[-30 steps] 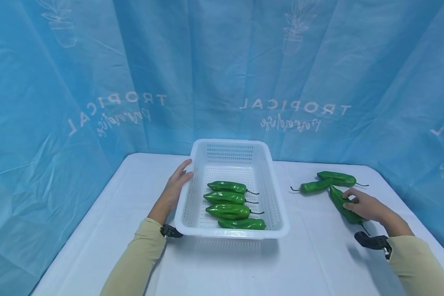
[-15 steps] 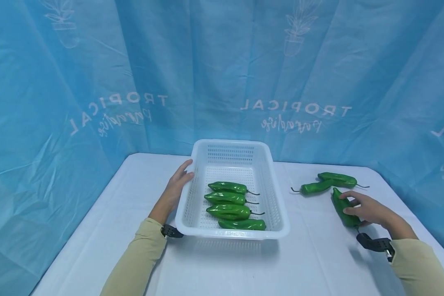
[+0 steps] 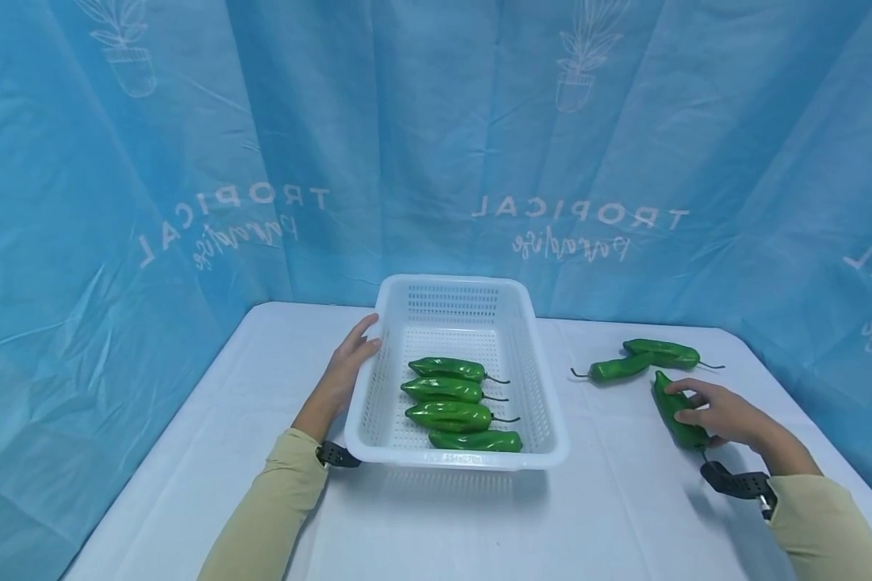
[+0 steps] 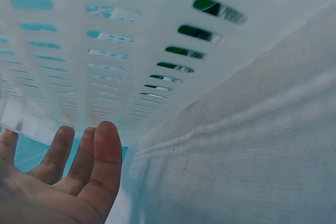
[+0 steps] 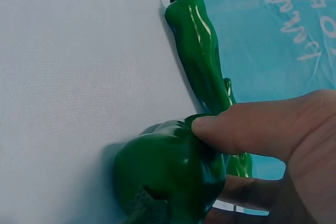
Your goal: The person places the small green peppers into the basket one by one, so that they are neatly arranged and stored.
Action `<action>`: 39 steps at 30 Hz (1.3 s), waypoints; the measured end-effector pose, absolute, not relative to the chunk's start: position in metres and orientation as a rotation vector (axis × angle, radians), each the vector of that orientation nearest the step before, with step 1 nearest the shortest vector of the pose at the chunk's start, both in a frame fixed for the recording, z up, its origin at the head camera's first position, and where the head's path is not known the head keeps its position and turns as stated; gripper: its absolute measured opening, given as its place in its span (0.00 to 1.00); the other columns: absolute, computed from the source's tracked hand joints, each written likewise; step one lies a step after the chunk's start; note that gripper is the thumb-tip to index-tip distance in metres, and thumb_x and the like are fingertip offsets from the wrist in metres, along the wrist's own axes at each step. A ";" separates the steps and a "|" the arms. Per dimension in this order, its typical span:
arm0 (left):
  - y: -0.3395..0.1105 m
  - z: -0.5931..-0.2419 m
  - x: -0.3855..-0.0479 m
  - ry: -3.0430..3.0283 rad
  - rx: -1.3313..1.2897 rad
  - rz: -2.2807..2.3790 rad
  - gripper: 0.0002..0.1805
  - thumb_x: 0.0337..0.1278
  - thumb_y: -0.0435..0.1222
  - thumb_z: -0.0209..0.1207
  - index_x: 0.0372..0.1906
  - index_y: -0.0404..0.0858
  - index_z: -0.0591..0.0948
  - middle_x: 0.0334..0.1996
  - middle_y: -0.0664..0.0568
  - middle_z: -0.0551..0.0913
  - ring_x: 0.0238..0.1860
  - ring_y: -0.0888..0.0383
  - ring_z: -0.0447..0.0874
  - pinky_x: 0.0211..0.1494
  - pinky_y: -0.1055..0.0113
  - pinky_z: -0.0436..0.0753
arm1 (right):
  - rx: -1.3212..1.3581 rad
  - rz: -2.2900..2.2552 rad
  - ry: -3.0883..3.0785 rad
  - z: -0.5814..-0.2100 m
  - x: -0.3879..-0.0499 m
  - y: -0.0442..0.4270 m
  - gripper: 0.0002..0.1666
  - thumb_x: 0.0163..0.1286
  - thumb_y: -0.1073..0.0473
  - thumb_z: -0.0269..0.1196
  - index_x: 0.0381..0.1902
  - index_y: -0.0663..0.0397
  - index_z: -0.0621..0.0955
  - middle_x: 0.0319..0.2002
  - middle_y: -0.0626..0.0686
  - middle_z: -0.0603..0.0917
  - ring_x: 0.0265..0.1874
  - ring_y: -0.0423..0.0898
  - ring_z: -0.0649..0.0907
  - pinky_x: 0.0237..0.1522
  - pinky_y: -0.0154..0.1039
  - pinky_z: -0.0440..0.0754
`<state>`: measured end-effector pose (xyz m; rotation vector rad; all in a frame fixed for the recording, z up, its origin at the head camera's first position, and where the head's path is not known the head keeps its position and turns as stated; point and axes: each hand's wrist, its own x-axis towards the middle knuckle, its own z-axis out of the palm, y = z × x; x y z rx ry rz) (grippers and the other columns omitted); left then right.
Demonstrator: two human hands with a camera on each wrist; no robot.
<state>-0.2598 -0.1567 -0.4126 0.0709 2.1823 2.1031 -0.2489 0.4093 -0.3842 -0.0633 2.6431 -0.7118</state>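
My right hand (image 3: 723,415) grips a long green pepper (image 3: 672,411) at the right of the table, with thumb and fingers on its sides. The right wrist view shows the thumb (image 5: 236,127) across the held pepper, its stem end towards the camera. Whether it is lifted off the cloth I cannot tell. Two more green peppers, a smaller one (image 3: 618,367) and a larger one (image 3: 661,353), lie touching just beyond. My left hand (image 3: 341,371) rests against the left side of a white perforated basket (image 3: 548,387), its fingers (image 4: 107,153) fairly straight beside the wall.
Several green peppers (image 3: 446,415) lie side by side in the near half of the basket. A white cloth (image 3: 603,516) covers the table. Behind it and at both sides hangs a blue printed curtain (image 3: 436,145).
My right hand has shifted slightly right with its pepper, whose tip is now a little apart from the other two. The left hand and basket stay in place.
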 end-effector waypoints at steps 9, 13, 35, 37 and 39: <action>-0.157 -0.414 -0.260 2.204 0.066 2.095 0.32 0.72 0.53 0.49 0.76 0.65 0.55 0.73 0.46 0.64 0.68 0.38 0.73 0.60 0.46 0.84 | -0.140 -0.682 2.777 -0.383 -0.234 0.406 0.33 0.70 0.55 0.61 0.68 0.63 0.66 0.59 0.81 0.68 0.47 0.69 0.80 0.36 0.53 0.89; -0.157 -0.414 -0.261 2.203 0.071 2.092 0.32 0.72 0.53 0.49 0.76 0.65 0.54 0.74 0.46 0.64 0.68 0.37 0.73 0.60 0.45 0.83 | -0.181 -0.715 2.840 -0.375 -0.217 0.401 0.33 0.71 0.55 0.61 0.69 0.62 0.66 0.59 0.80 0.69 0.44 0.62 0.83 0.34 0.48 0.89; -0.155 -0.412 -0.262 2.196 0.058 2.093 0.32 0.71 0.53 0.49 0.76 0.65 0.55 0.74 0.47 0.63 0.70 0.38 0.71 0.62 0.44 0.82 | -0.376 -0.748 2.951 -0.359 -0.189 0.372 0.30 0.69 0.60 0.64 0.67 0.58 0.70 0.57 0.71 0.77 0.44 0.59 0.84 0.29 0.39 0.86; -0.156 -0.412 -0.261 2.194 0.058 2.089 0.32 0.71 0.53 0.49 0.76 0.65 0.55 0.74 0.47 0.63 0.70 0.38 0.71 0.62 0.44 0.81 | -0.393 -0.758 2.950 -0.356 -0.190 0.368 0.30 0.69 0.60 0.64 0.66 0.57 0.70 0.56 0.71 0.77 0.44 0.58 0.84 0.29 0.39 0.86; -0.157 -0.412 -0.261 2.193 0.053 2.090 0.32 0.72 0.52 0.49 0.77 0.64 0.54 0.74 0.47 0.63 0.70 0.38 0.71 0.62 0.45 0.82 | -0.422 -0.762 2.954 -0.353 -0.192 0.363 0.29 0.68 0.61 0.64 0.66 0.57 0.71 0.56 0.71 0.77 0.44 0.58 0.85 0.29 0.39 0.87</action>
